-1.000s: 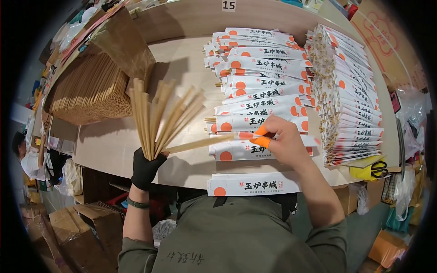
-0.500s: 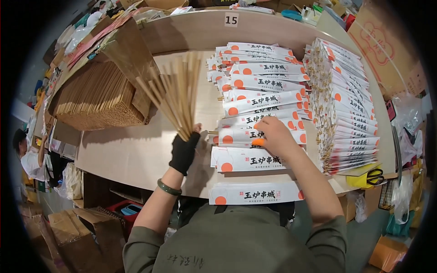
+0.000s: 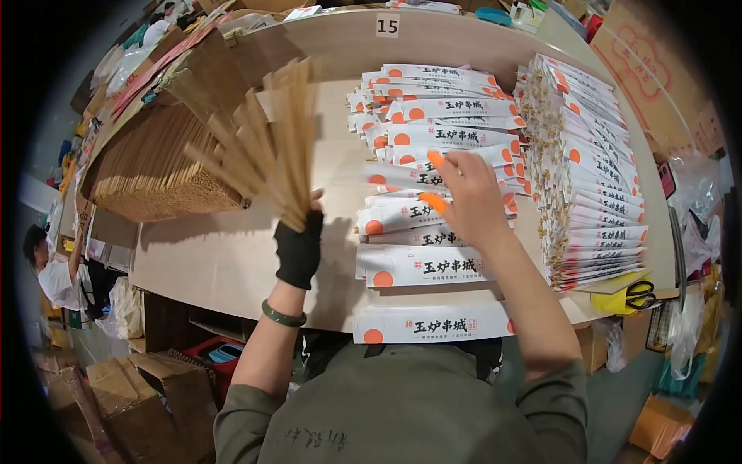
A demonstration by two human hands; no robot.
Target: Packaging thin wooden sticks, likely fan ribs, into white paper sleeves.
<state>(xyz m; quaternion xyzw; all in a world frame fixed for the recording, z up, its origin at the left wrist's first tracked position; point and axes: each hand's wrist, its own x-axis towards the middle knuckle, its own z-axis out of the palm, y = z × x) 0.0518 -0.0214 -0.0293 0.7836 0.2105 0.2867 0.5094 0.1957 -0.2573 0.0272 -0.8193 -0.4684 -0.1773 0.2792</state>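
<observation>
My left hand (image 3: 300, 246), in a black fingerless glove, is closed around the lower ends of a fanned bundle of wooden chopsticks (image 3: 290, 147). Their upper ends are smeared by motion. Orange finger covers sit on the thumb and index finger of my right hand (image 3: 473, 199), which are spread apart over a stack of white paper chopstick sleeves (image 3: 456, 138) with red-orange dots. No sleeve is visibly gripped there; its other fingers are partly hidden. One sleeve near the thumb looks blurred. A separate stack of flat sleeves (image 3: 398, 331) lies at the table's near edge.
To the left, an open carton (image 3: 197, 85) holds many chopsticks (image 3: 162, 166). A tall pile of filled sleeves (image 3: 599, 178) stands on the right, with black-handled scissors (image 3: 640, 295) by a yellow piece nearby. A raised panel (image 3: 325, 46) borders the table's far side. A person (image 3: 58, 267) is at far left.
My right hand has moved away from me over the sleeves, its thumb and index now wider apart. My left hand has shifted slightly left, and the chopsticks swing left and fan wider.
</observation>
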